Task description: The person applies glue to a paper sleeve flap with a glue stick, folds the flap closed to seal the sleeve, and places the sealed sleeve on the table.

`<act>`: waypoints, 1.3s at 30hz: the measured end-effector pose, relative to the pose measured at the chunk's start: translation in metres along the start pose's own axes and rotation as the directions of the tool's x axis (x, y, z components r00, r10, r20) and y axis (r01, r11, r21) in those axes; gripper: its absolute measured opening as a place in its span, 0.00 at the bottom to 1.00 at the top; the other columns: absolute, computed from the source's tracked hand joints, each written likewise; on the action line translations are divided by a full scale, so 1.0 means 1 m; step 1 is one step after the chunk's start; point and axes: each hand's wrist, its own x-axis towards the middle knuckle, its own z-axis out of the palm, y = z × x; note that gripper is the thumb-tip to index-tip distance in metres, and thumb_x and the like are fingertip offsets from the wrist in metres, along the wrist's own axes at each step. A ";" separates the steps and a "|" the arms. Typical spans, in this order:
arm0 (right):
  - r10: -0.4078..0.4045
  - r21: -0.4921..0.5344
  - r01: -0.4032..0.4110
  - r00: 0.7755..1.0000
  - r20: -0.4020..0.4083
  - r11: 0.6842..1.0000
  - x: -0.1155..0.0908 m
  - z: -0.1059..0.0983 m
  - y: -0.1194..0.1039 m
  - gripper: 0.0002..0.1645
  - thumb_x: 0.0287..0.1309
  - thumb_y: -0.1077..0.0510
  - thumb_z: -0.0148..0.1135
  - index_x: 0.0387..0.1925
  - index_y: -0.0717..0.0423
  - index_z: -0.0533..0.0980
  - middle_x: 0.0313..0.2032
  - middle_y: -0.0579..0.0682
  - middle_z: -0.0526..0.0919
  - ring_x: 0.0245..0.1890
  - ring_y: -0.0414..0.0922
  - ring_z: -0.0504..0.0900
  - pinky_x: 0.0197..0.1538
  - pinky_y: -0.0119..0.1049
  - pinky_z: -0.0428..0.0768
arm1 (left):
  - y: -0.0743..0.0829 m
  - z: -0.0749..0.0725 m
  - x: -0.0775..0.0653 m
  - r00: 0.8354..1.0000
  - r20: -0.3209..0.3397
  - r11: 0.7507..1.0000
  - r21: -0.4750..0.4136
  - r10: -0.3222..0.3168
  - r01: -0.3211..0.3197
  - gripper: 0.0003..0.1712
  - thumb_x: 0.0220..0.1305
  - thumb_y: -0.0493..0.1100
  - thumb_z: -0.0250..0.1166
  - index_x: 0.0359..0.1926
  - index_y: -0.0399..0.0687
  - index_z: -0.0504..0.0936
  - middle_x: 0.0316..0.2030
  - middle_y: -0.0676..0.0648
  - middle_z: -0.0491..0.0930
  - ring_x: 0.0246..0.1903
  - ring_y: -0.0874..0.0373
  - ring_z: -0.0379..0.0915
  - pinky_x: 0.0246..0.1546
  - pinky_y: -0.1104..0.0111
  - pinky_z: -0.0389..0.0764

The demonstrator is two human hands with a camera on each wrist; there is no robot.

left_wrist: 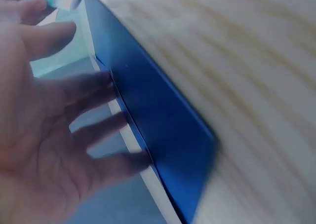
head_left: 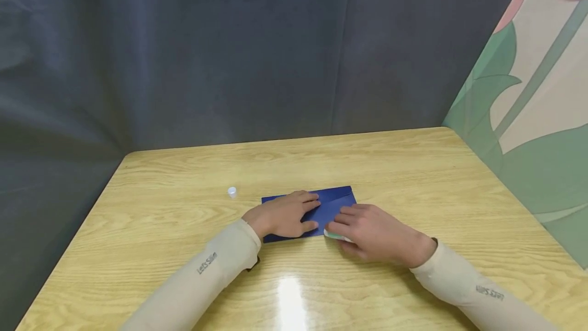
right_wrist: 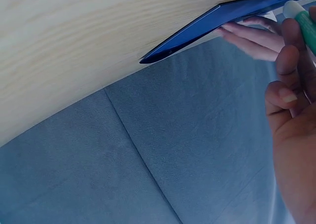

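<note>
A dark blue paper envelope (head_left: 329, 210) lies on the table, tilted slightly, with a flap line near its upper right corner. My left hand (head_left: 289, 214) rests on its left part, fingers spread; in the left wrist view those fingertips (left_wrist: 136, 160) touch the blue paper. My right hand (head_left: 378, 233) grips a green and white glue stick (head_left: 337, 236) at the envelope's lower right edge. In the right wrist view the white end of the glue stick (right_wrist: 295, 9) points toward the envelope (right_wrist: 197, 29). Curled fingers hide part of the stick.
A small white cap (head_left: 232, 192) stands on the wood-grain table (head_left: 184, 178), left of the envelope. Dark curtain (head_left: 239, 55) hangs behind the table, and a floral-patterned cloth (head_left: 542, 132) borders its right side.
</note>
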 end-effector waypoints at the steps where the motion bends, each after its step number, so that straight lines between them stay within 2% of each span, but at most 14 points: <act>1: -0.001 -0.003 0.001 1.000 -0.003 1.000 -0.001 0.000 0.000 0.14 0.54 0.50 0.71 0.40 0.44 0.75 0.29 0.36 0.79 0.29 0.37 0.72 0.33 0.32 0.76 | 0.003 -0.001 0.002 1.000 -0.011 1.000 0.032 -0.001 0.001 0.37 0.75 0.63 0.47 0.78 0.57 0.54 0.79 0.57 0.49 0.79 0.56 0.43 0.76 0.60 0.56; 5: 0.011 -0.008 -0.011 1.000 0.006 1.000 -0.003 -0.002 0.001 0.14 0.54 0.50 0.71 0.40 0.44 0.75 0.30 0.36 0.79 0.29 0.37 0.72 0.33 0.32 0.76 | 0.014 -0.002 0.011 0.999 -0.036 0.993 0.113 -0.029 0.033 0.39 0.75 0.65 0.46 0.78 0.57 0.53 0.78 0.57 0.50 0.77 0.56 0.48 0.72 0.58 0.65; 8: 0.023 -0.002 -0.023 1.000 0.019 1.000 -0.004 -0.004 0.001 0.14 0.55 0.50 0.71 0.41 0.44 0.76 0.31 0.37 0.81 0.30 0.37 0.72 0.35 0.32 0.78 | 0.022 -0.001 0.017 0.997 -0.043 0.989 0.130 -0.066 0.071 0.38 0.75 0.65 0.45 0.79 0.60 0.52 0.78 0.60 0.49 0.76 0.56 0.49 0.67 0.51 0.70; 12: 0.039 0.003 -0.039 0.999 0.027 0.999 -0.007 -0.007 0.002 0.14 0.55 0.50 0.71 0.42 0.44 0.77 0.31 0.36 0.81 0.29 0.37 0.72 0.35 0.32 0.78 | 0.028 0.000 0.019 0.994 -0.042 0.982 0.159 -0.098 0.103 0.38 0.74 0.65 0.46 0.79 0.62 0.51 0.77 0.61 0.47 0.75 0.53 0.48 0.61 0.40 0.72; 14: 0.055 0.005 -0.055 0.998 0.024 0.998 -0.010 -0.009 0.003 0.14 0.55 0.50 0.71 0.42 0.44 0.77 0.31 0.36 0.80 0.29 0.36 0.72 0.35 0.32 0.79 | 0.030 0.000 0.020 0.994 -0.037 0.978 0.178 -0.105 0.110 0.39 0.74 0.65 0.46 0.79 0.62 0.50 0.77 0.61 0.47 0.75 0.51 0.48 0.60 0.37 0.71; 20: 0.099 0.007 -0.099 0.995 0.019 0.995 -0.020 -0.011 0.007 0.15 0.54 0.50 0.72 0.42 0.44 0.77 0.31 0.38 0.80 0.30 0.36 0.76 0.37 0.34 0.81 | 0.035 -0.001 0.025 0.994 -0.016 0.960 0.256 -0.112 0.113 0.41 0.72 0.67 0.46 0.80 0.62 0.47 0.76 0.59 0.48 0.72 0.49 0.51 0.59 0.38 0.73; 24: 0.095 0.008 -0.095 0.995 0.024 0.995 -0.022 -0.011 0.007 0.15 0.55 0.50 0.72 0.43 0.44 0.78 0.33 0.38 0.82 0.32 0.37 0.78 0.38 0.35 0.82 | 0.035 -0.006 0.032 0.992 0.031 0.954 0.277 -0.125 0.111 0.43 0.71 0.68 0.48 0.80 0.66 0.43 0.75 0.58 0.48 0.73 0.50 0.48 0.65 0.40 0.67; 28: 0.087 0.011 -0.087 0.996 0.019 0.996 -0.022 -0.010 0.006 0.15 0.55 0.49 0.72 0.43 0.45 0.78 0.34 0.38 0.83 0.33 0.37 0.79 0.40 0.35 0.83 | 0.033 -0.011 0.039 0.989 0.071 0.952 0.289 -0.127 0.101 0.47 0.67 0.70 0.51 0.79 0.70 0.41 0.73 0.56 0.50 0.67 0.53 0.51 0.68 0.47 0.61; 32: 0.083 0.013 -0.083 0.996 0.015 0.996 -0.022 -0.010 0.006 0.16 0.54 0.50 0.72 0.42 0.45 0.77 0.33 0.38 0.83 0.32 0.37 0.78 0.40 0.34 0.83 | 0.028 -0.012 0.042 0.992 0.066 0.958 0.273 -0.103 0.082 0.48 0.64 0.71 0.53 0.79 0.72 0.43 0.70 0.56 0.53 0.62 0.54 0.52 0.65 0.52 0.58; 36: 0.082 0.015 -0.082 0.996 0.018 0.996 -0.023 -0.010 0.007 0.15 0.54 0.50 0.72 0.42 0.45 0.76 0.33 0.38 0.82 0.33 0.36 0.79 0.40 0.34 0.83 | 0.024 -0.010 0.041 0.998 0.050 0.980 0.198 -0.037 0.026 0.48 0.66 0.68 0.54 0.80 0.66 0.44 0.75 0.58 0.48 0.68 0.54 0.49 0.71 0.51 0.56; 39: 0.081 0.020 -0.081 0.997 0.019 0.997 -0.023 -0.010 0.007 0.15 0.54 0.51 0.72 0.41 0.45 0.76 0.33 0.38 0.82 0.33 0.36 0.79 0.40 0.34 0.83 | 0.023 -0.012 0.042 0.999 0.052 0.985 0.171 0.003 -0.012 0.49 0.66 0.66 0.57 0.80 0.63 0.44 0.78 0.58 0.43 0.71 0.54 0.48 0.72 0.51 0.58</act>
